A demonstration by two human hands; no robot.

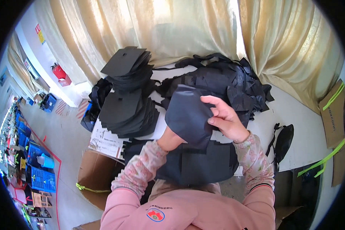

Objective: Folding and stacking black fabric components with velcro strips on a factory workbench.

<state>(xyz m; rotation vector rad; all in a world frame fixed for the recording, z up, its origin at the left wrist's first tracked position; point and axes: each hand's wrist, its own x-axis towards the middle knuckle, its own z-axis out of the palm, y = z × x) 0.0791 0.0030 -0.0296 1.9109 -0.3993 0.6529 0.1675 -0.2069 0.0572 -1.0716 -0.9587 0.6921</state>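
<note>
Right of the black sheet stack [120,109], the left hand [173,138], grip hidden, likely props a black fabric piece [188,115] so the right hand [227,119], half-open, can reach its edge.

Our 2 arms reach up from below and converge toward the middle of the view, elbows bent. Our left forearm [143,165] slants upward to the right; our left hand [171,141] is mostly hidden beyond the bare wrist [165,145], so we cannot tell its finger pose. Our right forearm [255,163] slants upward to the left. We note our right hand [229,120] set higher, index finger [212,100] stretched leftward, thumb [217,122] below and apart from it, other visible fingers bent between these 2.
</note>
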